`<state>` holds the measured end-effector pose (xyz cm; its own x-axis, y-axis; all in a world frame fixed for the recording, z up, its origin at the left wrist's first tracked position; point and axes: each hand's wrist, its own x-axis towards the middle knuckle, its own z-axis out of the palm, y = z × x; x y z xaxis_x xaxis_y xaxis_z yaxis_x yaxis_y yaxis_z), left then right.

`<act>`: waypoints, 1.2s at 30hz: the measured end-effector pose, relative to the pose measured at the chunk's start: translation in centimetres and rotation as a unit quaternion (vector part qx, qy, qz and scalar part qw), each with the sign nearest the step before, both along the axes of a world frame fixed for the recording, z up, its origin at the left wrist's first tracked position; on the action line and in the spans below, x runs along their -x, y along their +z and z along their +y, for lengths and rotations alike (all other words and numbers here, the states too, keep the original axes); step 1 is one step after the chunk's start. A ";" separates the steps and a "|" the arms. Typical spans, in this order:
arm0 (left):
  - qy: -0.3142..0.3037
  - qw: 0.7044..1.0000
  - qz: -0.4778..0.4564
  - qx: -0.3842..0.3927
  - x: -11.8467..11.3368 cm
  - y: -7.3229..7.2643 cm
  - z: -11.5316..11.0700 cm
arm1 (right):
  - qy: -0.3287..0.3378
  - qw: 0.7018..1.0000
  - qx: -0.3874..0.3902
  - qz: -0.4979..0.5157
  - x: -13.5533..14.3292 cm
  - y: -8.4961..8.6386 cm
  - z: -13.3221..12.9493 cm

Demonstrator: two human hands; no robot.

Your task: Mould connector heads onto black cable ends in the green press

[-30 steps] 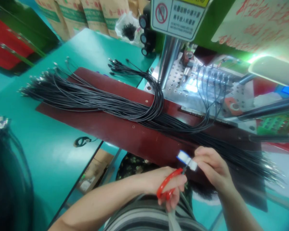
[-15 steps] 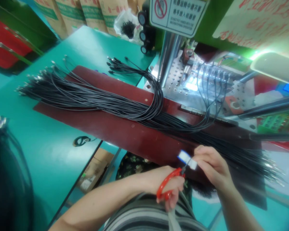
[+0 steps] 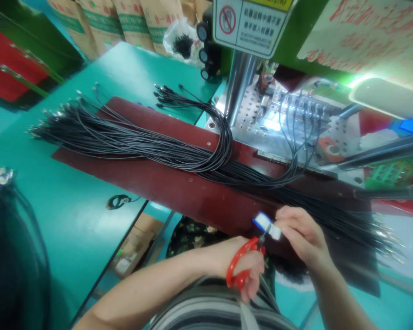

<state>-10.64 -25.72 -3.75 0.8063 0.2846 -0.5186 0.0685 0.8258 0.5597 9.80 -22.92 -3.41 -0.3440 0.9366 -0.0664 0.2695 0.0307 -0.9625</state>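
Observation:
My left hand point(image 3: 248, 263) is closed around the red handles of a pair of scissors point(image 3: 236, 266), low in front of my body. Their dark blades point up and right, against a small white piece with a blue edge point(image 3: 262, 222). My right hand point(image 3: 301, 233) pinches the other end of that piece between thumb and fingers; its exact kind is not clear. Just beyond both hands, a long bundle of black cables point(image 3: 179, 151) with metal ends lies across a dark red board point(image 3: 151, 176).
Behind the board stands a press machine point(image 3: 242, 87) with a metal plate and several cables set in it. A small coiled black cable point(image 3: 119, 201) lies on the green table point(image 3: 79, 192). More cables point(image 3: 7, 215) are at the left edge. Paper sacks point(image 3: 124, 23) stand at the back.
The scissor handles look spread a little wider, and the blades now lie across the white piece. My right hand has hardly moved. The whole view has shifted slightly.

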 end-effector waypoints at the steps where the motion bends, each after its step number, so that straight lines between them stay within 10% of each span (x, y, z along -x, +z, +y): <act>1: -0.002 1.000 -0.004 0.003 -0.1 0.1 0.1 | 0.001 1.000 -0.005 -0.001 0.0 -0.1 0.0; 36: -0.007 0.998 -0.040 0.052 -0.2 -0.4 0.4 | -0.025 0.995 0.040 0.092 -0.3 -1.0 -0.3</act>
<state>-10.49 -25.30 -4.13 0.8500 0.2211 -0.4781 0.0391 0.8787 0.4757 10.11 -23.20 -4.46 -0.3110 0.9469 -0.0818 0.0881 -0.0570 -0.9945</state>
